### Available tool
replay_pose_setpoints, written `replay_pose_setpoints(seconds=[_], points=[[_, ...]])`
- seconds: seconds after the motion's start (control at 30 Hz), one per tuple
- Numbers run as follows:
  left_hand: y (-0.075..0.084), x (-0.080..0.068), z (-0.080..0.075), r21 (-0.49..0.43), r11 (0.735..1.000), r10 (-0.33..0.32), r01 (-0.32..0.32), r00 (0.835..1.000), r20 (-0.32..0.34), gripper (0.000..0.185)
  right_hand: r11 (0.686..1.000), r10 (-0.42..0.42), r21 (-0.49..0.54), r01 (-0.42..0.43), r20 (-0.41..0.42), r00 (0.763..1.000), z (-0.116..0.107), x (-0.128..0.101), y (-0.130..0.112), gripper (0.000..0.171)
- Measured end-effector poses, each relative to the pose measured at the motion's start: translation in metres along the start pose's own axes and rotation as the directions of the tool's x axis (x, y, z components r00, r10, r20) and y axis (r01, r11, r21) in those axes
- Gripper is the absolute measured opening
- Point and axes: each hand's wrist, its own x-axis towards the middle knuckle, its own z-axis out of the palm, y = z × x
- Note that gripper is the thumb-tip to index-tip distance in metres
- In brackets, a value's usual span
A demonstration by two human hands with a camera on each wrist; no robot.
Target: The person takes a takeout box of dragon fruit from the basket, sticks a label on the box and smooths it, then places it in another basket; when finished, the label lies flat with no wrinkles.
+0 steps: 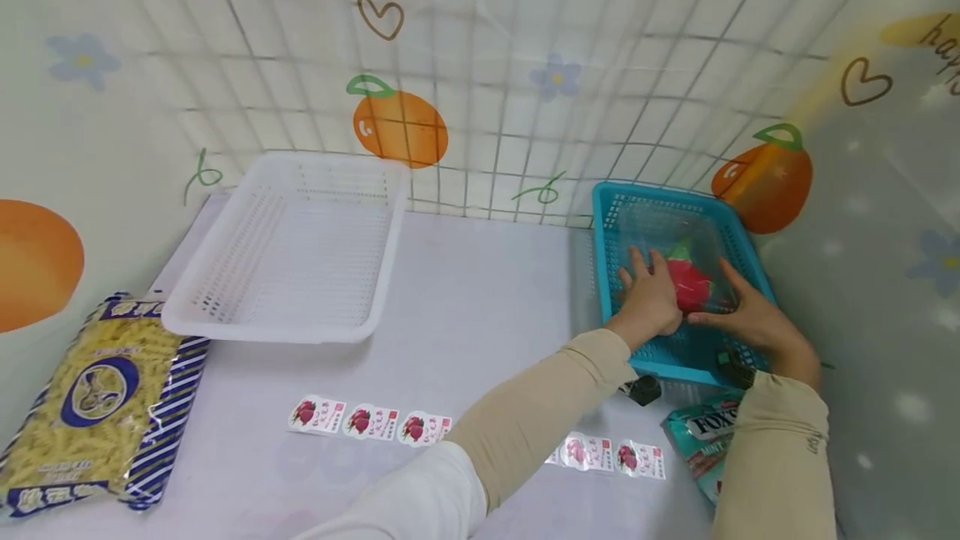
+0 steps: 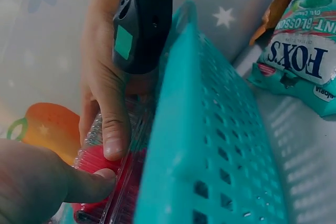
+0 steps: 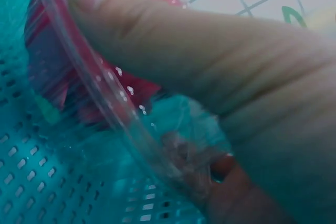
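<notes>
A clear plastic box (image 1: 678,252) with a red dragon fruit (image 1: 690,283) inside lies in the teal basket (image 1: 603,215) at the right. My left hand (image 1: 648,298) lies on the box's left side with fingers spread and straight. In the left wrist view its thumb (image 2: 100,179) touches the box (image 2: 92,153) edge. My right hand (image 1: 750,319) grips the box's right side. Its thumb (image 3: 184,40) presses on the lid (image 3: 94,98) over the fruit (image 3: 47,66), and a finger shows through the plastic underneath.
An empty white basket (image 1: 390,248) stands at the back left. A pasta bag (image 1: 90,407) lies at the left edge. Sticker strips (image 1: 371,422) lie along the front. A green Fox's mint bag (image 1: 705,440) sits beside the teal basket (image 2: 220,145). A patterned curtain walls the table.
</notes>
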Motion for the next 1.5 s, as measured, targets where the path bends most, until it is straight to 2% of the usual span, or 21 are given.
replay_pose_setpoints(seconds=[0.4, 0.7, 1.17, 1.33, 1.5], points=[[0.006, -0.007, -0.013, 0.015, 1.000, 0.027, -0.027, 1.000, 0.000, 0.103, 0.998, 0.017, -0.064, -0.021, -0.073, 0.997, -0.005, -0.011, -0.008, 0.116], [0.007, -0.016, -0.024, -0.016, 0.998, 0.056, -0.056, 0.998, 0.017, 0.095, 0.997, -0.006, -0.082, -0.004, -0.118, 0.993, -0.010, -0.021, -0.019, 0.112], [0.011, -0.028, -0.035, 0.005, 0.997, 0.080, -0.080, 0.997, -0.004, 0.090, 0.996, -0.029, -0.090, 0.015, -0.156, 0.987, -0.017, -0.035, -0.036, 0.111], [0.013, -0.032, -0.042, 0.038, 0.995, 0.093, -0.092, 0.995, -0.018, 0.089, 0.995, -0.033, -0.102, 0.015, -0.177, 0.984, -0.018, -0.039, -0.043, 0.109], [0.013, -0.035, -0.050, 0.047, 0.996, 0.080, -0.079, 0.997, -0.004, 0.089, 0.992, -0.045, -0.127, 0.019, -0.207, 0.977, -0.017, -0.041, -0.049, 0.108]])
